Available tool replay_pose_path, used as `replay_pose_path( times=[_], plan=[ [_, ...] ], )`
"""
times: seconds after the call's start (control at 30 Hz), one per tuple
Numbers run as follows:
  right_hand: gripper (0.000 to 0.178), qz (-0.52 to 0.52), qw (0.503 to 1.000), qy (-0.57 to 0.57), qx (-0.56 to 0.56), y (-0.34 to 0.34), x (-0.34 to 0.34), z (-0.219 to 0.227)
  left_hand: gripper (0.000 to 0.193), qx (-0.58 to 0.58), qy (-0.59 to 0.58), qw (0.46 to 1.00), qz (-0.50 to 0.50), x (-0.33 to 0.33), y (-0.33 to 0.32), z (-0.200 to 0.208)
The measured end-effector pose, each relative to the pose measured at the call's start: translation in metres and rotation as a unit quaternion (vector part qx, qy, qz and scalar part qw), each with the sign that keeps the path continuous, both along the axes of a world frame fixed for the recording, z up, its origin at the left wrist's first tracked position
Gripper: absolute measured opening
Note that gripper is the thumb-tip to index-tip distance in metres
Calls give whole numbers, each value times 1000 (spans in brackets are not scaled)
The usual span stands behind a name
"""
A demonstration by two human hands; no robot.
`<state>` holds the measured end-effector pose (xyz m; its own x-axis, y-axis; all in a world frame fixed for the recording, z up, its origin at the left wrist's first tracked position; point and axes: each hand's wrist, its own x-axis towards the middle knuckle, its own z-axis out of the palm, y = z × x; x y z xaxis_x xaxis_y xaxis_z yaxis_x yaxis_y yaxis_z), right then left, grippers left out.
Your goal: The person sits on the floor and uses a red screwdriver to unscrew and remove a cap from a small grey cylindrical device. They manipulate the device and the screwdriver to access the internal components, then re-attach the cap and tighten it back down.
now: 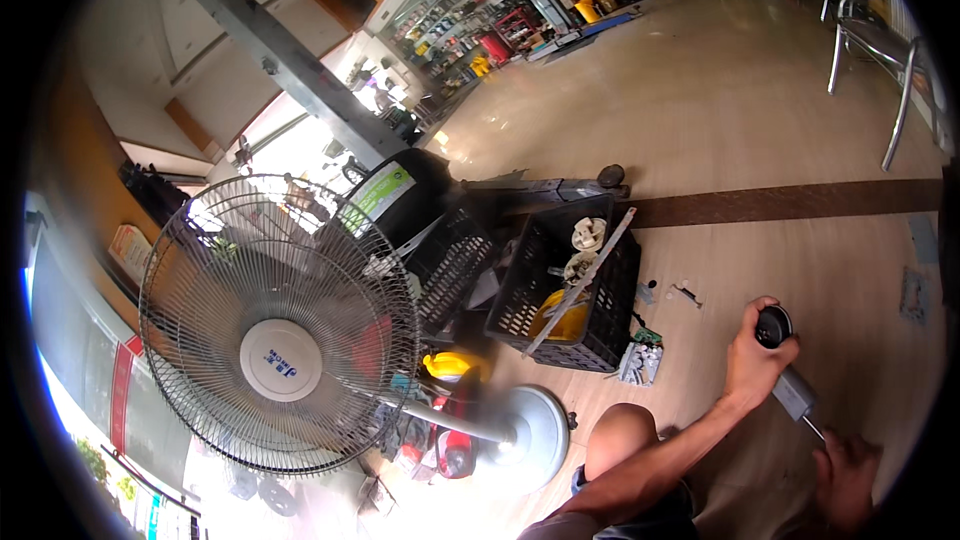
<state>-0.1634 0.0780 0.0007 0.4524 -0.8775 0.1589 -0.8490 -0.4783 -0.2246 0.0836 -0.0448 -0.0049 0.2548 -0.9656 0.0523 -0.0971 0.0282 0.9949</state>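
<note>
Your right hand curls its fingers around the thin metal shaft low over the glossy tan floor, your left hand wraps the round black handle of the grey screwdriver, and beyond sit a black slotted plastic crate and a wire-grilled standing fan.

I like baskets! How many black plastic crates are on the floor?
2. One black crate stands upright in the middle of the floor, with parts inside. Another crate leans beside it, behind the fan. More may be hidden.
</note>
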Motion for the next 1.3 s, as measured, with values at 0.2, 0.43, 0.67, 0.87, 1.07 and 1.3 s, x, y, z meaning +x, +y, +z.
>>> replay_pose_path(
  times=[0.2,0.43,0.67,0.87,1.07,1.3],
  plan=[
    [21,-148,828,-470,268,-16,13,26,51,26,-18,999,13,9,6,0],
    [19,-168,782,-463,381,-18,1,18,49,-6,7,1000,-15,-8,0,-5],
    [34,38,988,-128,-75,-10,11,30,48,-6,19,1000,-4,-7,1,9],
    [26,-3,951,-306,-40,-19,14,31,46,3,83,996,30,-5,-5,-8],
    [22,-161,774,-600,120,-29,8,16,44,52,209,976,44,-11,-1,7],
    [29,-173,738,-645,102,-28,15,27,40,41,321,944,62,-3,-1,12]
  ],
)
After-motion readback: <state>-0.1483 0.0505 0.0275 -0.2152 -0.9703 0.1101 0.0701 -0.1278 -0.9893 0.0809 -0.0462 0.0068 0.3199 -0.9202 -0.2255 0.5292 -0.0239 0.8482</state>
